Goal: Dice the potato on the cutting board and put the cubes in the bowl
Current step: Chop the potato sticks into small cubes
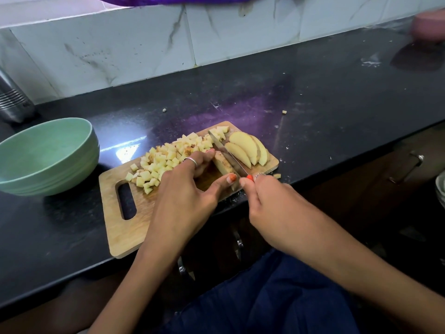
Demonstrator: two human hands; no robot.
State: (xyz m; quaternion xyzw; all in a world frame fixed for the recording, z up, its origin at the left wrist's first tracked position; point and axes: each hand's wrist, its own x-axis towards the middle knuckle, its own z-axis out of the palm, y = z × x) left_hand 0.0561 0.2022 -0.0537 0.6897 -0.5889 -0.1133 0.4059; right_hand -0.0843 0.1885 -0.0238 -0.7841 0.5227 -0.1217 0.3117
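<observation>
A wooden cutting board [125, 227] lies on the black counter. Several yellow potato cubes [163, 160] are heaped on its far left half. Potato slices [248, 148] lean together at its far right corner. My left hand [187, 194] pins a potato slice [222, 162] between fingertips and thumb. My right hand [272, 203] grips a knife [226, 153] whose blade lies lengthwise on that slice, tip pointing away from me. The handle is hidden inside my fist. A green bowl [48, 169] stands empty to the left of the board.
A steel container [14, 100] stands at the far left by the tiled wall. Two stray potato bits [284, 112] lie on the counter [337, 97] behind the board. A blurred pink object [428, 25] sits at the far right. Drawer handles [409, 168] show below the counter edge.
</observation>
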